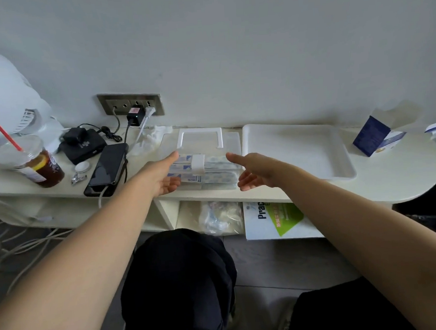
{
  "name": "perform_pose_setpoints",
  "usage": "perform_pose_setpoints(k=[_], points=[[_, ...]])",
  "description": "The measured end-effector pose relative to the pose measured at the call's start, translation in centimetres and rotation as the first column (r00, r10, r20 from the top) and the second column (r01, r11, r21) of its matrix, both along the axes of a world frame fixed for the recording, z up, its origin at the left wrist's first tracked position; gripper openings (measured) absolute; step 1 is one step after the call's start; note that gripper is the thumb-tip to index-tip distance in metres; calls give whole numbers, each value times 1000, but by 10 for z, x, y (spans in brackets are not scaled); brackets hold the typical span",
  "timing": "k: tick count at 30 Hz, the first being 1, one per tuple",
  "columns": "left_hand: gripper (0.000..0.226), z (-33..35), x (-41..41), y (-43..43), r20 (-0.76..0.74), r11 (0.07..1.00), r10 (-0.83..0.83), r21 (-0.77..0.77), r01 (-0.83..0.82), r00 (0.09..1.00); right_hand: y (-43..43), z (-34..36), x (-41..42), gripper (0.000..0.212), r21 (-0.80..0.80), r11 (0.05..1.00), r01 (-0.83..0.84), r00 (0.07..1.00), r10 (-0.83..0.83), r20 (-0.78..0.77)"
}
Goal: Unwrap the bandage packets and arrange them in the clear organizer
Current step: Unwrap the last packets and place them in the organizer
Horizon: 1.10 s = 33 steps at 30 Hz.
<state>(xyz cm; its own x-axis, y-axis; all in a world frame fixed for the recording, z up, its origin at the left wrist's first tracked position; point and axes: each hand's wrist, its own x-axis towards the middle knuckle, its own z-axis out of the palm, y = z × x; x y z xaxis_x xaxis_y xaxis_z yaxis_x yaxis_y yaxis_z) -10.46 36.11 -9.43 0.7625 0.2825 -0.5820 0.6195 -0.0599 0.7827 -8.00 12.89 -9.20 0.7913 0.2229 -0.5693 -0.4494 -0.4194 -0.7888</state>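
Flanking the clear organizer (pixel 232 142), the left hand (pixel 165 177) and right hand (pixel 254 172) are being held at its two ends. It is sitting on the bench (pixel 396 169) by the wall, with bandages (pixel 218 162) lying inside. The fingers (pixel 233 157) are being held loosely spread, with nothing gripped. Trouble is likely being risked here: light plastic squeezed unevenly could be tipped, bandages spilled, or the box shoved into the phone (pixel 107 169).

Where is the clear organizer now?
Head view, centre of the shelf: the clear organizer lies between the black phone at left and the white tray at right.
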Motion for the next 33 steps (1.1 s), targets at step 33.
perform_pose_setpoints(k=[33], points=[[65,1,29,-13,181,774,-47,628,-79,982,60,-12,33,78,-661,749,38,468,571,674]])
